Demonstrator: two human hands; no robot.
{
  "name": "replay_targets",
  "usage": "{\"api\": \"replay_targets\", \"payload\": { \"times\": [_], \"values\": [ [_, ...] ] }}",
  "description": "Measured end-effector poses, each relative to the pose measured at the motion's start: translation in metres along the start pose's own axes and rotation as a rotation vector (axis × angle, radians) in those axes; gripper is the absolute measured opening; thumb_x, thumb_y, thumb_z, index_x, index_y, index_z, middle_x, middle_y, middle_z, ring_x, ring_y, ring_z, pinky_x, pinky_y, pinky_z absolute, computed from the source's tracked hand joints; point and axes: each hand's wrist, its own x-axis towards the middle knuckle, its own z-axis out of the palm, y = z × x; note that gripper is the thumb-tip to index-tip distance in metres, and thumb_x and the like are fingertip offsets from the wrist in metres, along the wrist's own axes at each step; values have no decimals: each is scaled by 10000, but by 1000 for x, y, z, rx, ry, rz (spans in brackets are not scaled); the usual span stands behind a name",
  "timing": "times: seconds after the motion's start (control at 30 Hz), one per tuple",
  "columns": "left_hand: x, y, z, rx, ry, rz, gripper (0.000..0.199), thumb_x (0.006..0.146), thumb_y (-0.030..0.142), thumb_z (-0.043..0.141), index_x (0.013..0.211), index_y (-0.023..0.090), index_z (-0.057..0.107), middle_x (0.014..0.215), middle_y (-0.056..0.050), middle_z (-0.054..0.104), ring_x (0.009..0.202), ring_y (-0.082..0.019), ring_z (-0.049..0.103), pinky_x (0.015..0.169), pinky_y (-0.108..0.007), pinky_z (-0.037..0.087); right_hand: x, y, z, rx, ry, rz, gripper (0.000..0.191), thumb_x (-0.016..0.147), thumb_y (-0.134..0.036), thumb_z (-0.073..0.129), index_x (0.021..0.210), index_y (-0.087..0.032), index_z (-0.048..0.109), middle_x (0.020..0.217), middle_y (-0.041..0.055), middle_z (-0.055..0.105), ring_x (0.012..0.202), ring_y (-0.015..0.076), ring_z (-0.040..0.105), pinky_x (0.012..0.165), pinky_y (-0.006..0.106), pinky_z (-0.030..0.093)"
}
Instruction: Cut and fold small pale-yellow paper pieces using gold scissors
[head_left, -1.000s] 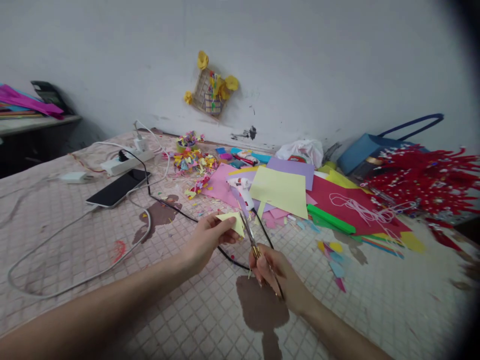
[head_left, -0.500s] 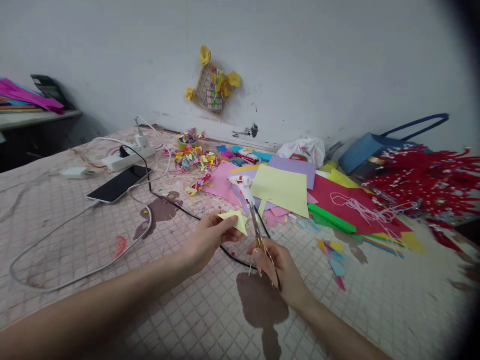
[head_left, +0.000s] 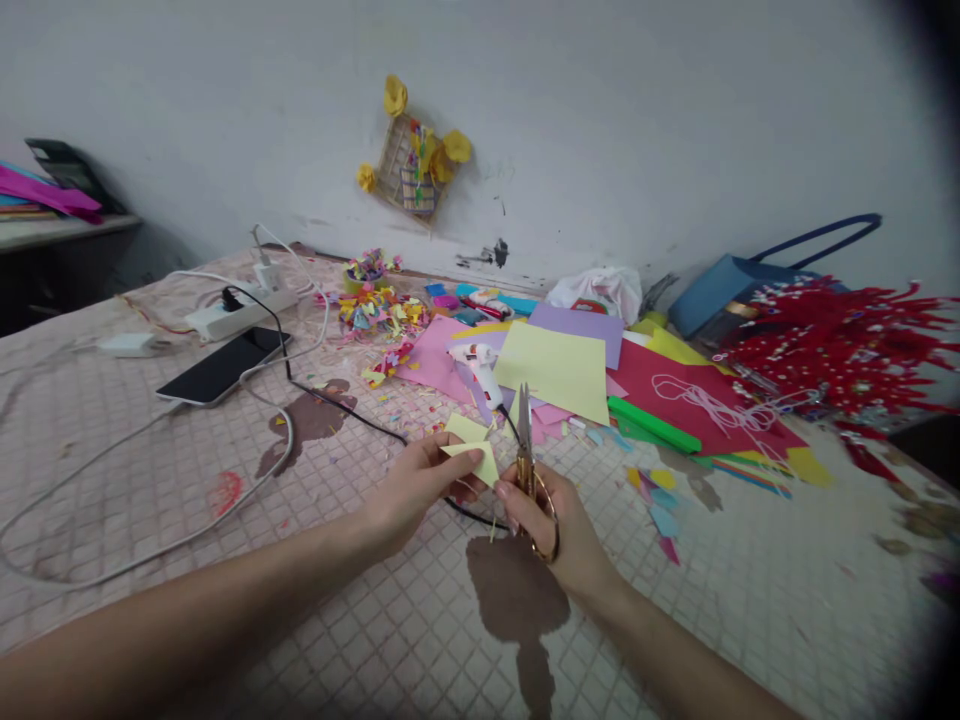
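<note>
Between the thumb and fingers of my left hand (head_left: 424, 485) is a small pale yellow piece of paper (head_left: 484, 462), folded or bent so that part of it stands behind the front flap. My right hand (head_left: 559, 525) holds gold-handled scissors (head_left: 524, 435), their blades pointing up and away and slightly apart. The right thumb and fingertips meet at the paper's lower right corner; whether they pinch it I cannot tell. Just beyond the hands lies a white glue gun (head_left: 484, 375), its black cord passing behind the fingers. A larger pale yellow sheet (head_left: 555, 372) rests beside it.
A phone (head_left: 223, 366) and a white power strip (head_left: 240, 312) with looping cables lie left. Paper scraps (head_left: 382, 315) pile at the back. To the right are a green stick (head_left: 654, 425), white string (head_left: 701, 400), red decorations (head_left: 840, 350) and a blue bag (head_left: 735, 290).
The yellow paper has turned and shows a second flap behind. My right hand has come closer to it, fingertips now at its corner, and the scissors have swung more upright.
</note>
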Motion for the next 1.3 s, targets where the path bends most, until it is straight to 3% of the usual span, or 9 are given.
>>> {"api": "replay_targets", "payload": {
  "times": [0.23, 0.4, 1.3],
  "values": [
    [4, 9, 0, -70, 64, 98, 155, 718, 267, 638, 725, 124, 578, 764, -42, 640, 700, -129, 589, 689, -263, 483, -5, -4, 2, 45, -106, 12, 341, 859, -473, 390, 703, -180, 465, 562, -46, 362, 529, 105, 343, 511, 244, 267],
    [3, 14, 2, -90, 73, 115, 150, 713, 255, 640, 691, 124, 569, 742, -39, 641, 693, -126, 590, 687, -260, 487, -7, -5, 1, -30, -148, 31, 382, 837, -517, 399, 683, -176, 474, 543, -45, 366, 522, 108, 347, 492, 245, 249],
    [4, 14, 2, -143, 90, 136, 132, 729, 233, 630, 702, 117, 570, 749, -35, 616, 692, -124, 588, 682, -265, 492, -6, 1, 3, -87, -133, 48, 366, 825, -483, 442, 628, -180, 388, 551, -51, 339, 511, 89, 309, 470, 231, 230]
  ]
}}
